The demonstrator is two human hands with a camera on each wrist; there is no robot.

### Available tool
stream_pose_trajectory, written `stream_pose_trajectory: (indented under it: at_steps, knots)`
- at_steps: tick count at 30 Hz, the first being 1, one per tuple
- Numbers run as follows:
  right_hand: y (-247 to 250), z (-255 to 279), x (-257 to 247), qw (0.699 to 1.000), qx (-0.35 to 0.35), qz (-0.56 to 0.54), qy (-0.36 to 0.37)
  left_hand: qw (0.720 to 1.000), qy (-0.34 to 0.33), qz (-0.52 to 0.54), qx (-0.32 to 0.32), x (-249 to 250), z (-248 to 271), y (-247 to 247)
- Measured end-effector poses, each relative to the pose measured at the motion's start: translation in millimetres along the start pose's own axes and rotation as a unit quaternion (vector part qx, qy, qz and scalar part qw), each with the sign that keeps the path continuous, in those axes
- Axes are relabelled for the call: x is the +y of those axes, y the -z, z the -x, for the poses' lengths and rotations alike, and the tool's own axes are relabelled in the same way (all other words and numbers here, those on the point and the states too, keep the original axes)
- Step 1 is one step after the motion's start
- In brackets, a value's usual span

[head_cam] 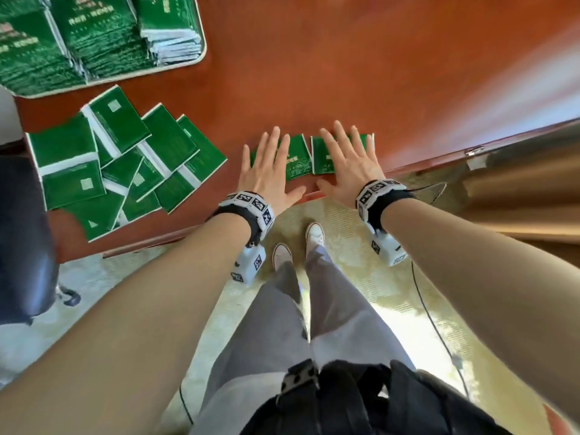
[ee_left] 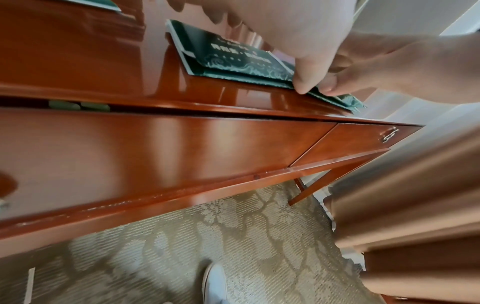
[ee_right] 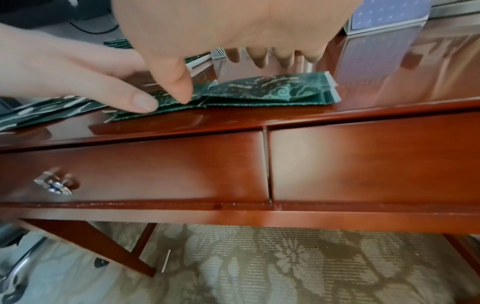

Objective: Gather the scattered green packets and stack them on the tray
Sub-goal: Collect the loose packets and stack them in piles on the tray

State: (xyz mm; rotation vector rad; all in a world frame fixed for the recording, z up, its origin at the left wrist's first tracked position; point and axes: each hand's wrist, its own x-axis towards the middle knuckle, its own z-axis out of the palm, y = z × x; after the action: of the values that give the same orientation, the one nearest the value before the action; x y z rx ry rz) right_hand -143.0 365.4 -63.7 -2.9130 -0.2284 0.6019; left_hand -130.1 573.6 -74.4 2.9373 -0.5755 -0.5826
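Note:
Two green packets (head_cam: 298, 163) (head_cam: 321, 158) lie side by side near the front edge of the red-brown table (head_cam: 345, 73). My left hand (head_cam: 266, 171) rests flat on the left one, fingers straight and spread. My right hand (head_cam: 348, 164) lies flat on the right one in the same way. In the right wrist view both thumbs touch the packets (ee_right: 272, 92) at their near edges. The left wrist view shows the left packet (ee_left: 233, 59) under my palm. A loose pile of several green packets (head_cam: 125, 158) lies to the left. The tray (head_cam: 201, 56) at the back left holds tall green stacks (head_cam: 103, 32).
A dark chair (head_cam: 22, 240) stands at the left by the table's corner. Drawers with a metal handle (ee_right: 52, 185) run under the table's front edge. A brown curtain (head_cam: 518, 196) hangs at the right. A blue patterned box (ee_right: 389, 14) stands at the back right.

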Motion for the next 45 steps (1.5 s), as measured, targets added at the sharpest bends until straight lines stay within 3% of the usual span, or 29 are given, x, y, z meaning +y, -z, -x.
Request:
stream_pose_trajectory:
  at_steps: [3, 12, 18, 21, 31, 36, 45]
  knots:
    - [-14.6, 5.0, 0.4, 1.0, -0.02, 0.016, 0.001, 1.0, 0.001, -0.013, -0.013, 7.5, -1.0, -14.1]
    - [-50.2, 47.4, 17.4, 0.992, 0.065, 0.098, 0.037, 1.0, -0.009, -0.014, 0.021, 22.2, 60.2, -45.9]
    - [24.1, 46.1, -5.7, 0.997, -0.032, 0.064, 0.034, 0.998, 0.038, 0.045, -0.004, 27.6, 70.5, 18.4]
    - [66.4, 42.9, -27.2, 0.996, -0.028, 0.062, 0.05, 0.996, 0.069, 0.032, 0.04, 19.0, 82.9, 62.9]
    - [191.9, -11.3, -140.6, 0.976, 0.127, 0.047, 0.172, 0.974, 0.148, -0.027, 0.168, -89.5, 120.0, 194.3]
    - [213.4, -55.4, -198.5, 0.969, 0.132, 0.068, 0.195, 0.97, 0.149, -0.038, 0.189, -156.7, 116.7, 215.5]
    - [222.9, -138.4, -307.2, 0.981, 0.1, 0.08, 0.145, 0.981, 0.113, -0.02, 0.159, -297.7, 77.4, 235.2]
